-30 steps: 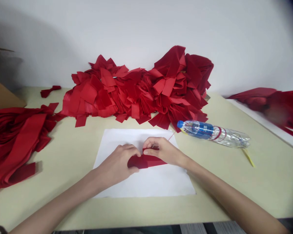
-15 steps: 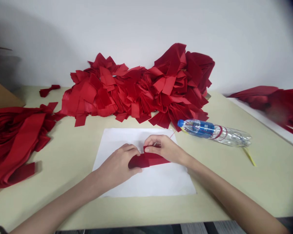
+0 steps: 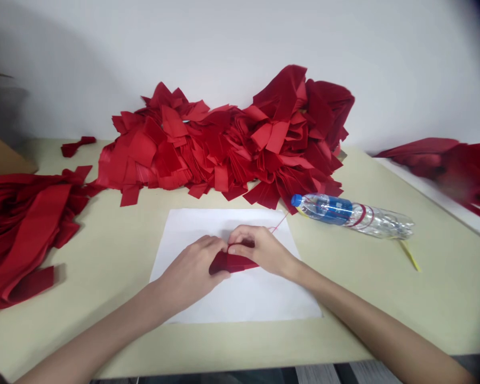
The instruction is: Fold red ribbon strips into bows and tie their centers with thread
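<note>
Okay so your left hand [image 3: 196, 266] has a half-curled grip on the left end of the folded red fabric strip [image 3: 240, 261], fingers above, thumb below. Your right hand [image 3: 266, 250] has its grip pinched closed on the strip's upper edge, fingertips right beside the left ones. The strip's over the white paper sheet [image 3: 240, 304] on the pale yellow bench [image 3: 124, 341], with the clear plastic bottle [image 3: 388, 223] lying off to the right, beyond the sheet.
</note>
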